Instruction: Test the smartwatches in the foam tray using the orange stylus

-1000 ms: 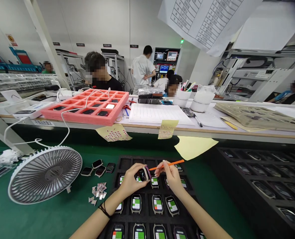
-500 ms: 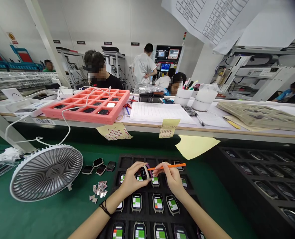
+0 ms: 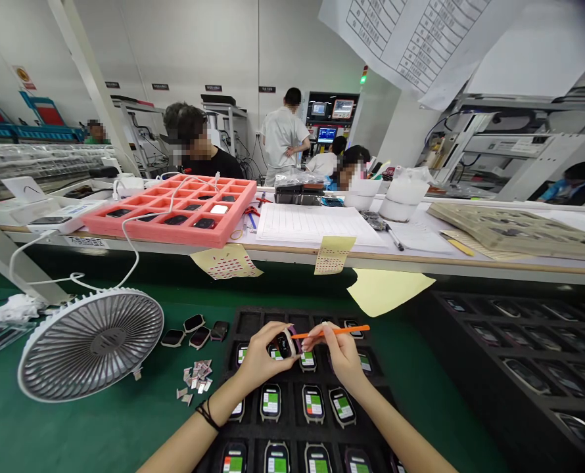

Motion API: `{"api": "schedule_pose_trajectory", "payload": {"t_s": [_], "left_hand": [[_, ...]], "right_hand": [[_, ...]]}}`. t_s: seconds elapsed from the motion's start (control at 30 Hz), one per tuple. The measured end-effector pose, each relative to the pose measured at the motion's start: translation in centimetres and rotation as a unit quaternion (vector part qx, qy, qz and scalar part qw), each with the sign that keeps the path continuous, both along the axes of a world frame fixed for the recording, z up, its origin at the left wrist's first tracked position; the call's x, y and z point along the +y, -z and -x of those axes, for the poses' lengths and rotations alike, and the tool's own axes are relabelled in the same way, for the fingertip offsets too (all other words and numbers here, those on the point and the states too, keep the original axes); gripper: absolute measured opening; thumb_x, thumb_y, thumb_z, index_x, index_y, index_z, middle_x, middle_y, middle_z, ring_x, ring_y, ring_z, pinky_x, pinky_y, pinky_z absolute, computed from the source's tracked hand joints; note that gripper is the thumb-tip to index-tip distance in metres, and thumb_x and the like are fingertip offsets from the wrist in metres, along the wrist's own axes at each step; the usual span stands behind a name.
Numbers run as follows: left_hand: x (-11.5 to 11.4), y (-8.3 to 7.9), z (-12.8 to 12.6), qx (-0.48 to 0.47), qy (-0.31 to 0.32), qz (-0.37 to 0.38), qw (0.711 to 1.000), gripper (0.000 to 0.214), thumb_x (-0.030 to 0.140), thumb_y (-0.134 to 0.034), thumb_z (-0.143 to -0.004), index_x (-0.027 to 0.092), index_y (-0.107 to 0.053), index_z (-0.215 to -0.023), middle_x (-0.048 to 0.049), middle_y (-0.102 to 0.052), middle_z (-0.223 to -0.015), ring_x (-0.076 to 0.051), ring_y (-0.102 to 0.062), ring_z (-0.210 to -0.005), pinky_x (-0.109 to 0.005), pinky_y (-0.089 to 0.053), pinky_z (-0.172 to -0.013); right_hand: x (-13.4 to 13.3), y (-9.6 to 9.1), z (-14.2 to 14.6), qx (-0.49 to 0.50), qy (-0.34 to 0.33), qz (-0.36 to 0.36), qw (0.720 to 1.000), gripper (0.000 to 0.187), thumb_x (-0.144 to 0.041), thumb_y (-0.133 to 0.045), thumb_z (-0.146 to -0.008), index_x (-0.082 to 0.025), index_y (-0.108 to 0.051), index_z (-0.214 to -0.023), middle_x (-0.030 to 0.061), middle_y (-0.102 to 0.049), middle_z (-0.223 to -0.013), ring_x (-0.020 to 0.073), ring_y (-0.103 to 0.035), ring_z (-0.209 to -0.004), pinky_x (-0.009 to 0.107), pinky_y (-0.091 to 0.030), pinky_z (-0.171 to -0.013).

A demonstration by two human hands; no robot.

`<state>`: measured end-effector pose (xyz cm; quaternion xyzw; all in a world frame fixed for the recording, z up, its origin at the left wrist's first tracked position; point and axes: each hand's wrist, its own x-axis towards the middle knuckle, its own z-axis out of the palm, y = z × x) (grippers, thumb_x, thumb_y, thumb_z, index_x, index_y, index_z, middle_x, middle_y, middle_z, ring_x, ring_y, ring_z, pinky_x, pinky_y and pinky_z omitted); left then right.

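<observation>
Left hand [image 3: 259, 360] curled closed around a smartwatch [image 3: 283, 345]; right hand [image 3: 336, 351] pinching an orange stick [image 3: 344, 333] at its edge. Apparent step: edge work, calling for a steady hold.

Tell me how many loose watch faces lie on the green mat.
4. On the green mat, just right of the white fan, the watch faces lie: one leftmost, one uppermost, one just below it, one rightmost. More could hide behind the fan.
</observation>
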<state>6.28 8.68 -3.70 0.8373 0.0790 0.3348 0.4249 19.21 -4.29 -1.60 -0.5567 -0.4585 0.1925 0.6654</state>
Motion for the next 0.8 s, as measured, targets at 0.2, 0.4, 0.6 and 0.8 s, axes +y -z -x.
{"api": "schedule_pose_trajectory", "payload": {"t_s": [0.2, 0.4, 0.6, 0.8], "left_hand": [[0.1, 0.5, -0.1, 0.025, -0.010, -0.006, 1.000, 0.046, 0.017, -0.072, -0.066, 0.018, -0.061, -0.110, -0.0089, -0.064, -0.104, -0.023, -0.061, -0.096, -0.034, -0.050, -0.084], [2.1, -0.1, -0.6, 0.077, -0.025, -0.082, 0.993, 0.044, 0.014, -0.066, -0.068, 0.019, -0.059, -0.111, -0.0087, -0.063, -0.107, -0.023, -0.058, -0.100, -0.035, -0.047, -0.088], [5.6, -1.2, -2.2, 0.200, -0.015, -0.227, 0.953, 0.039, 0.017, -0.068, -0.064, 0.019, -0.064, -0.104, -0.0074, -0.066, -0.102, -0.026, -0.057, -0.096, -0.035, -0.047, -0.085], [8.8, -2.4, -1.3, 0.252, -0.009, -0.258, 0.933, 0.040, 0.034, -0.073, -0.066, 0.018, -0.067, -0.101, -0.0086, -0.066, -0.092, -0.027, -0.060, -0.087, -0.033, -0.046, -0.076]], "right_hand": [[0.2, 0.0, 0.1, -0.048, 0.017, 0.020, 0.999, 0.047, -0.042, -0.036, -0.095, -0.016, -0.065, -0.071, 0.0067, -0.066, -0.069, 0.0162, -0.065, -0.059, 0.028, -0.055, -0.058], [-0.1, -0.7, -0.6, -0.024, 0.021, -0.014, 0.999, 0.038, -0.040, -0.040, -0.094, -0.016, -0.065, -0.079, 0.0057, -0.067, -0.071, 0.0169, -0.065, -0.060, 0.030, -0.056, -0.057], [-2.2, -1.3, -2.1, -0.123, 0.070, 0.024, 0.990, 0.027, -0.036, -0.049, -0.091, -0.019, -0.069, -0.091, 0.0071, -0.071, -0.086, 0.0208, -0.068, -0.076, 0.034, -0.058, -0.068], [-4.5, 0.0, -4.7, -0.201, 0.076, 0.122, 0.969, 0.032, -0.038, -0.041, -0.093, -0.020, -0.066, -0.103, 0.0085, -0.071, -0.096, 0.0242, -0.067, -0.090, 0.037, -0.056, -0.077]]}}
